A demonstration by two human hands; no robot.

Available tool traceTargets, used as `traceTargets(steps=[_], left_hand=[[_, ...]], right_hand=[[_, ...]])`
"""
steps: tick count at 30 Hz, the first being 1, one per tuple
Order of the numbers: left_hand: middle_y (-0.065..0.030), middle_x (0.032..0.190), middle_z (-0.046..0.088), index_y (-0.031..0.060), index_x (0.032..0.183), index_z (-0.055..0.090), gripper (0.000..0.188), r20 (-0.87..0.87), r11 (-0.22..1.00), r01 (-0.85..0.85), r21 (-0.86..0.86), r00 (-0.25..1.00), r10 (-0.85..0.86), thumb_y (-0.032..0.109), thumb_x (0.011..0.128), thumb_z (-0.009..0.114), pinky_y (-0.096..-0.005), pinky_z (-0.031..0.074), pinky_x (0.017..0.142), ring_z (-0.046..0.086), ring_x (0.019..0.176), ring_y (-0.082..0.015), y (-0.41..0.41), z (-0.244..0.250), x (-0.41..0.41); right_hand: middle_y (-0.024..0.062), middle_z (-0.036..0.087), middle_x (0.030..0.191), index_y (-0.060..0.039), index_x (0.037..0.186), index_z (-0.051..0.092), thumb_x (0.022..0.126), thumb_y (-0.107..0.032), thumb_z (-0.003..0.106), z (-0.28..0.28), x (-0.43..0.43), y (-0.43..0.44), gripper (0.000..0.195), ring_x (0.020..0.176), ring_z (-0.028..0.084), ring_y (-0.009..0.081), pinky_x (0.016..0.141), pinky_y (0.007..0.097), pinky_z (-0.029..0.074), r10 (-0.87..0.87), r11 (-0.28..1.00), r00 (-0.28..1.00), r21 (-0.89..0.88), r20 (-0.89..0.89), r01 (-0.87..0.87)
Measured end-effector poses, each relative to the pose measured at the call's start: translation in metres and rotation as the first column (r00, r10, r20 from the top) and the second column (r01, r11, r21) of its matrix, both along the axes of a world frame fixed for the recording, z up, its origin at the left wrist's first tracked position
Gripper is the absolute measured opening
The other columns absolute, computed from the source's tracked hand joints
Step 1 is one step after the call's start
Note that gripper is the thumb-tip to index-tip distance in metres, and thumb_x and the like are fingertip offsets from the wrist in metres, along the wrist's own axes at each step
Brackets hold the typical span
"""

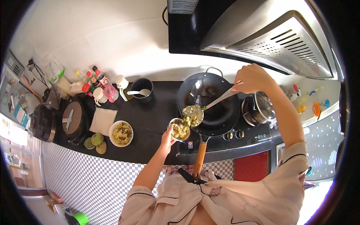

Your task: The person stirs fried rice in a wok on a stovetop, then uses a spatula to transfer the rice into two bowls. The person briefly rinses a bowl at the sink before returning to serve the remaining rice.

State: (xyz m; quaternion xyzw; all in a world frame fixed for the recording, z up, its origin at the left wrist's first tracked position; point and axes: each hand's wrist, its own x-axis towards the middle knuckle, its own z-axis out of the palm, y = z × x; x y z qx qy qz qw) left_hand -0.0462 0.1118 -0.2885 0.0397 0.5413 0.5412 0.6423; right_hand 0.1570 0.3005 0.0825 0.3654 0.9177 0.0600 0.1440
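My left hand (pixel 167 140) grips a small bowl (pixel 171 136) heaped with fried rice (pixel 180 129), held just left of the wok's near rim. In my right hand (pixel 251 79) is the handle of a metal ladle (pixel 222 98). Its head, carrying rice with yellow and green bits (pixel 192 119), is tipped beside the bowl's right rim. Beneath the ladle sits a dark wok (pixel 216 115) on the stove, its wooden handle (pixel 200 159) pointing toward me. The part of the wok that I can see has a dark, glossy inside.
A larger white bowl of fried rice (pixel 121 134) stands left, by several green fruits (pixel 97 142) and a folded cloth (pixel 103 120). Behind are a black pot with a white spoon (pixel 142 90) and several condiment bottles (pixel 98 77). A glass-lidded pot (pixel 261 108) stands right; a range hood (pixel 281 42) hangs above.
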Motion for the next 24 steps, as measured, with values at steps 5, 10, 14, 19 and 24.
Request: traceTargets(steps=[5,10,14,19,24], left_hand=[[-0.0030,0.102,0.063,0.0113,0.113,0.055,0.054,0.017,0.999,-0.042,0.016,0.999,0.042,0.055,0.083,0.058,-0.0316,0.048,0.082,0.062,0.092,-0.0128,-0.003,0.012,-0.005],[-0.0047,0.115,0.059,0.0108,0.122,0.049,0.059,0.097,0.994,-0.061,0.089,0.994,0.052,0.056,0.084,0.056,-0.0360,0.042,0.093,0.057,0.106,-0.0159,-0.008,0.003,-0.017],[-0.0062,0.122,0.056,0.0093,0.127,0.046,0.062,0.118,0.992,-0.071,0.105,0.991,0.059,0.055,0.085,0.055,-0.0382,0.040,0.097,0.054,0.112,-0.0176,-0.010,0.000,-0.018],[-0.0070,0.125,0.054,0.0083,0.129,0.044,0.062,0.149,0.988,-0.076,0.133,0.987,0.056,0.052,0.086,0.055,-0.0389,0.040,0.098,0.053,0.114,-0.0187,-0.012,-0.002,-0.017],[-0.0069,0.127,0.052,0.0084,0.130,0.042,0.061,0.203,0.986,-0.089,0.142,0.977,0.059,0.050,0.088,0.054,-0.0390,0.039,0.099,0.051,0.116,-0.0198,-0.010,-0.009,-0.014]], right_hand=[[0.0103,0.067,0.073,-0.0123,0.077,0.073,0.072,-0.037,0.067,0.023,-0.001,-0.024,0.026,0.073,0.064,0.0281,0.067,0.0362,0.050,-0.020,1.000,1.000,0.017,-0.014,0.020],[0.0101,0.067,0.071,-0.0124,0.076,0.073,0.073,-0.036,0.066,0.021,0.003,-0.033,0.025,0.070,0.064,0.0288,0.067,0.0363,0.050,-0.007,1.000,0.998,-0.020,-0.058,0.006],[0.0099,0.066,0.067,-0.0111,0.075,0.073,0.074,-0.037,0.067,0.013,0.013,-0.027,0.027,0.064,0.063,0.0281,0.063,0.0355,0.049,-0.003,0.998,0.993,-0.064,-0.121,-0.005],[0.0071,0.061,0.056,-0.0065,0.071,0.071,0.077,-0.034,0.067,0.013,0.047,0.010,0.028,0.049,0.056,0.0184,0.052,0.0297,0.045,-0.240,0.943,0.966,-0.260,-0.095,0.208],[0.0042,0.061,0.056,-0.0048,0.075,0.070,0.083,-0.038,0.063,-0.021,0.096,0.055,0.034,0.048,0.055,0.0106,0.049,0.0277,0.046,-0.518,0.775,0.855,-0.429,-0.013,0.464]])
